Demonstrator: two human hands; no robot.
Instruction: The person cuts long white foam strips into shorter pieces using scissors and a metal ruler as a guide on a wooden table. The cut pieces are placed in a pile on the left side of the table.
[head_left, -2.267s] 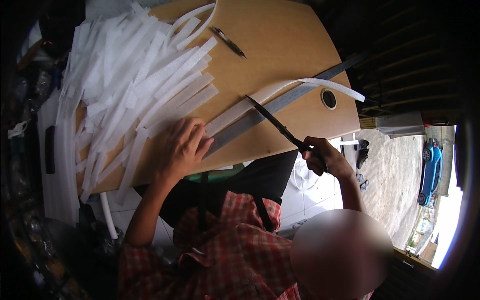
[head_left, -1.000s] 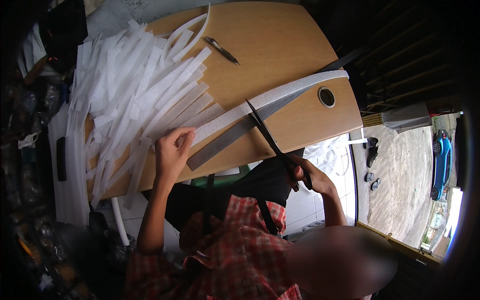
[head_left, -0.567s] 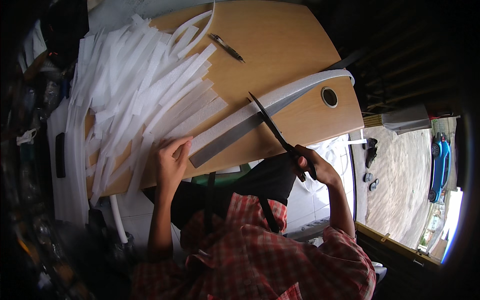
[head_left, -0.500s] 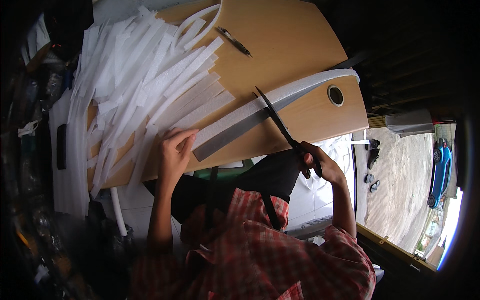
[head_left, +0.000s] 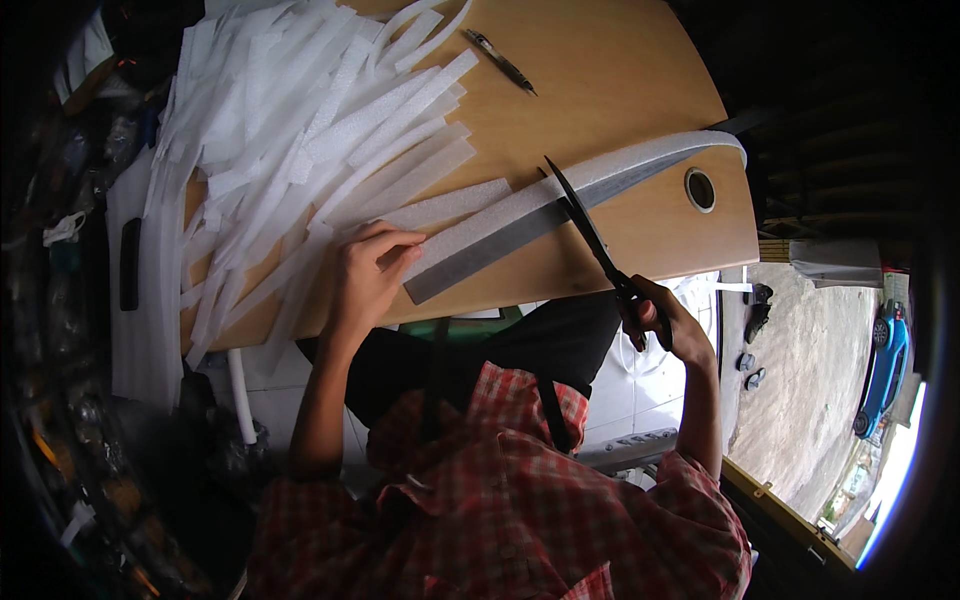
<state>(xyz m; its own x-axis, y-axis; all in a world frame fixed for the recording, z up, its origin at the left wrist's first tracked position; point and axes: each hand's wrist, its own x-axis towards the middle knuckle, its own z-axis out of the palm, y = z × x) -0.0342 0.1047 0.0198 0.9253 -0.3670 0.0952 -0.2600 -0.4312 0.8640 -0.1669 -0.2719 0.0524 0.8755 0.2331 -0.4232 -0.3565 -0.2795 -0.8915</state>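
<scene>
A long white foam strip (head_left: 490, 225) runs slantwise over the wooden tabletop, its far part curving at the table's right end. My left hand (head_left: 375, 272) pinches the near left end of it between thumb and fingers. In my right hand (head_left: 672, 320) is a pair of black scissors (head_left: 592, 232), fingers wrapped round the handles. One blade crosses over the strip; the other is mostly hidden beneath, with its tip showing past the strip's far edge. A flat dark grey bar (head_left: 470, 262) lies alongside and partly under the strip.
A large heap of cut white foam strips (head_left: 290, 110) covers the left of the tabletop (head_left: 610, 70). A pen (head_left: 502, 62) lies beyond the strip, and a round cable hole (head_left: 700, 190) pierces the right end. More white strips hang off the left edge.
The whole view has shifted, so table and hands appear farther right and slightly higher. Both hands keep their grips, and the scissors still straddle the strip at about the same place.
</scene>
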